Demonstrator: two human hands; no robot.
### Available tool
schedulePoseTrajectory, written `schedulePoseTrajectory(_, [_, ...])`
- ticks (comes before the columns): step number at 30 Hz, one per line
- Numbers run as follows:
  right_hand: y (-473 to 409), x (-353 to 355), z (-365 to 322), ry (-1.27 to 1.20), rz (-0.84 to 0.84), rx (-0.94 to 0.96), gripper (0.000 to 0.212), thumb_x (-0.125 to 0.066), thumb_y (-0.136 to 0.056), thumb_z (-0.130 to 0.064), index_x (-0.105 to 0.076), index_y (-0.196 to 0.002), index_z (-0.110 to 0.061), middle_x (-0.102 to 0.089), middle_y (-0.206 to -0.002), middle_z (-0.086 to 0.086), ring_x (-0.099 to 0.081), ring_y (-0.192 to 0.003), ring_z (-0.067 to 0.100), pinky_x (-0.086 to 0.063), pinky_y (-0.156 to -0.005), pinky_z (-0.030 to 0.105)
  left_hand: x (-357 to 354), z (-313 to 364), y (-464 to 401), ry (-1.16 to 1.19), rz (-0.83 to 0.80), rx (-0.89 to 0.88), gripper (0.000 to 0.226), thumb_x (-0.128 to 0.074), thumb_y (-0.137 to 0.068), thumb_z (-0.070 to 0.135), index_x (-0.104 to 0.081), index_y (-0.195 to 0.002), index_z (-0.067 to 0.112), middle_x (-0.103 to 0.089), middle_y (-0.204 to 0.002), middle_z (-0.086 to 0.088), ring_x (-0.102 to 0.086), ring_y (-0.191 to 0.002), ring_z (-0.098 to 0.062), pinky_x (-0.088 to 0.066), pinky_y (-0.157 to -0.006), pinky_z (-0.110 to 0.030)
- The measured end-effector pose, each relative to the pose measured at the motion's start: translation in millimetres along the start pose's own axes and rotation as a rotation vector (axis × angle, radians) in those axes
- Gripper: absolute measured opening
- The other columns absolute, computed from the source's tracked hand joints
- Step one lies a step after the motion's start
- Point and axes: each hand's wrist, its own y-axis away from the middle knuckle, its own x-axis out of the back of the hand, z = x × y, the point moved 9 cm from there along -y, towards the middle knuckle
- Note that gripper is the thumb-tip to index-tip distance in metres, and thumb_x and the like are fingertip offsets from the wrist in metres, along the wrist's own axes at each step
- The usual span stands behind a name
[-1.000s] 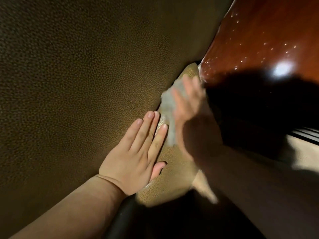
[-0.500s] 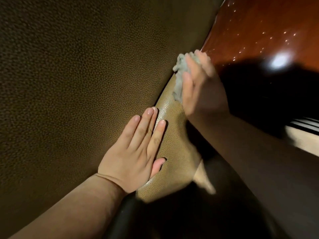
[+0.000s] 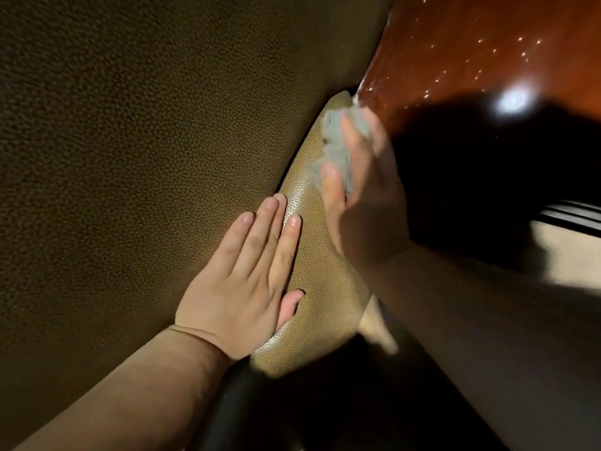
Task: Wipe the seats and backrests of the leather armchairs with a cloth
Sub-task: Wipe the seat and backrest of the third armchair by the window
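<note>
The armchair's brown pebbled leather [image 3: 136,164] fills the left of the view, very close. A lighter, lit strip of its side edge [image 3: 312,275] runs down the middle. My left hand [image 3: 240,288] lies flat on the leather, fingers straight, thumb tucked over the edge. My right hand [image 3: 364,203] holds a crumpled pale grey cloth [image 3: 338,141] against the upper part of the lit strip; this hand is blurred with motion. The cloth sticks out above and between the fingers.
A glossy red-brown wooden surface [image 3: 487,47] with bright light reflections stands right next to the chair's edge. Dark shadow covers the lower right, with a pale patch of floor [image 3: 566,252] at the right edge.
My right hand with the cloth went up along the chair's edge, then came back down a little. My left hand has stayed flat in the same place.
</note>
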Motion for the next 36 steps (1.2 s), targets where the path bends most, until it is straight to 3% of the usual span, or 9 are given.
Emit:
schedulePoseTrajectory(6, [142.0, -23.5, 6.5, -0.102, -0.343, -0.236, 0.074, -0.035, -0.103, -0.049, -0.011, -0.166, -0.018, -0.008, -0.173, 0.011, -0.01, -0.16, 0.026, -0.02, -0.127, 0.054, 0.3, 0.4, 1.2, 0.009, -0.005, 0.0, 0.086, -0.034, -0.105, 0.053, -0.018, -0.162, -0.009, -0.017, -0.167, -0.037, -0.018, -0.159, -0.046, -0.009, -0.131, -0.053])
schedulePoseTrajectory(9, [86.2, -17.1, 33.0, 0.053, -0.108, -0.305, 0.076, -0.033, -0.105, -0.052, -0.03, -0.159, 0.001, -0.027, -0.164, 0.025, -0.029, -0.154, 0.033, -0.025, -0.125, 0.046, 0.6, 0.4, 0.7, -0.006, 0.006, -0.011, 0.085, -0.035, -0.104, 0.053, -0.018, -0.164, -0.005, -0.018, -0.167, -0.037, -0.02, -0.158, -0.048, -0.007, -0.13, -0.053])
schedulePoseTrajectory(12, [42.4, -8.1, 70.3, -0.049, 0.151, -0.519, 0.058, -0.045, -0.105, -0.04, -0.046, -0.148, -0.001, -0.046, -0.148, 0.019, -0.049, -0.137, 0.027, -0.036, -0.119, 0.037, 0.0, 1.3, 1.4, -0.01, -0.003, -0.008, 0.086, -0.037, -0.103, 0.053, -0.016, -0.165, -0.004, -0.017, -0.167, -0.037, -0.021, -0.157, -0.049, -0.007, -0.13, -0.053])
schedulePoseTrajectory(19, [163.2, -23.3, 37.3, -0.082, -0.321, -0.44, 0.078, -0.03, -0.1, -0.058, -0.003, -0.165, -0.023, -0.012, -0.171, 0.011, -0.017, -0.158, 0.026, -0.02, -0.127, 0.043, 1.7, 3.0, 1.1, -0.007, 0.003, -0.008, 0.081, -0.035, -0.104, 0.051, -0.021, -0.165, 0.0, -0.019, -0.167, -0.037, -0.024, -0.156, -0.049, -0.012, -0.128, -0.054])
schedulePoseTrajectory(21, [132.9, -30.5, 74.4, -0.055, -0.247, -0.449, 0.078, -0.023, -0.102, -0.059, -0.011, -0.165, -0.015, -0.017, -0.17, 0.011, -0.017, -0.158, 0.019, -0.019, -0.128, 0.04, 2.5, 4.6, 1.1, -0.003, 0.014, -0.022, 0.077, -0.034, -0.105, 0.05, -0.023, -0.166, 0.005, -0.018, -0.166, -0.038, -0.025, -0.155, -0.05, -0.014, -0.127, -0.055])
schedulePoseTrajectory(25, [58.3, -13.0, 146.4, -0.131, 0.064, -0.655, 0.071, -0.027, -0.099, -0.065, -0.052, -0.138, -0.011, -0.058, -0.132, 0.009, -0.057, -0.122, 0.019, -0.039, -0.11, 0.025, 3.0, 6.5, 1.2, 0.005, 0.052, -0.026, 0.074, -0.034, -0.105, 0.049, -0.026, -0.166, 0.008, -0.021, -0.165, -0.038, -0.028, -0.154, -0.051, -0.014, -0.127, -0.055])
schedulePoseTrajectory(28, [94.4, -22.8, 138.4, -0.174, -0.044, -0.572, 0.067, -0.036, -0.102, -0.052, -0.038, -0.155, -0.01, -0.046, -0.146, 0.003, -0.044, -0.132, 0.008, -0.023, -0.115, 0.014, 3.0, 4.9, 1.8, -0.008, 0.046, -0.02, 0.074, -0.034, -0.105, 0.049, -0.026, -0.166, 0.008, -0.021, -0.165, -0.039, -0.028, -0.154, -0.05, -0.012, -0.127, -0.055])
schedulePoseTrajectory(32, [181.8, -32.8, 99.4, -0.264, -0.306, -0.546, 0.082, -0.038, -0.098, -0.054, -0.018, -0.163, -0.008, -0.033, -0.16, 0.01, -0.032, -0.148, 0.021, -0.017, -0.126, 0.03, 1.4, 4.2, 2.3, 0.001, 0.012, -0.012, 0.075, -0.032, -0.105, 0.049, -0.024, -0.166, 0.008, -0.018, -0.166, -0.039, -0.024, -0.156, -0.05, -0.011, -0.127, -0.055])
schedulePoseTrajectory(36, [118.0, -22.6, 111.1, -0.142, -0.162, -0.617, 0.08, -0.025, -0.103, -0.06, -0.024, -0.161, -0.005, -0.027, -0.166, 0.014, -0.022, -0.149, -0.007, -0.01, -0.121, 0.013, 1.7, 3.6, 1.8, -0.002, 0.021, -0.01, 0.075, -0.033, -0.105, 0.049, -0.026, -0.166, 0.007, -0.02, -0.166, -0.038, -0.027, -0.155, -0.05, -0.011, -0.128, -0.055])
